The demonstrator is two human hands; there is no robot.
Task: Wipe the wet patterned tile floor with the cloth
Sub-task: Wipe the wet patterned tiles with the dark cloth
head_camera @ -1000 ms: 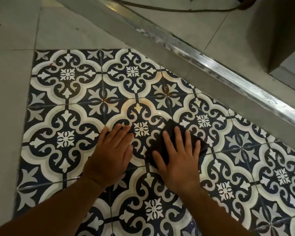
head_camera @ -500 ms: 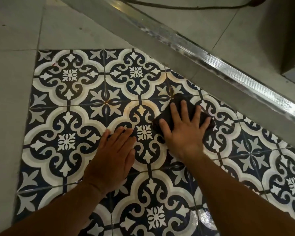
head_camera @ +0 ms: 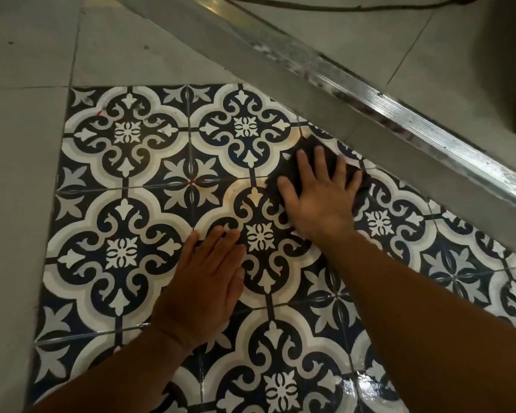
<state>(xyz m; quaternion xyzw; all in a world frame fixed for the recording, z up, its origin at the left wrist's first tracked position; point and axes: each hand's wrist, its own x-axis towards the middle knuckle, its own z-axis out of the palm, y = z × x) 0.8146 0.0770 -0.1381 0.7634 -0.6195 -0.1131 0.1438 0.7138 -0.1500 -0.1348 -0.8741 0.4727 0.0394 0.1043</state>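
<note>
The patterned tile floor [head_camera: 125, 186], navy and white, fills the middle of the head view and glistens with water at the lower right. A dark cloth [head_camera: 307, 152] lies flat on the tiles near the far edge of the pattern. My right hand [head_camera: 319, 192] presses down on the cloth with fingers spread, covering most of it. My left hand [head_camera: 206, 281] rests flat on the tiles nearer to me, palm down, fingers together, holding nothing.
Plain grey tiles [head_camera: 18, 174] border the pattern on the left and top. A grey raised sill with a metal track [head_camera: 414, 114] runs diagonally along the far right. A dark cable [head_camera: 325, 7] lies beyond it.
My right hand has pushed the cloth away from me and up towards the sill, across about one tile. My left hand has stayed planted in place.
</note>
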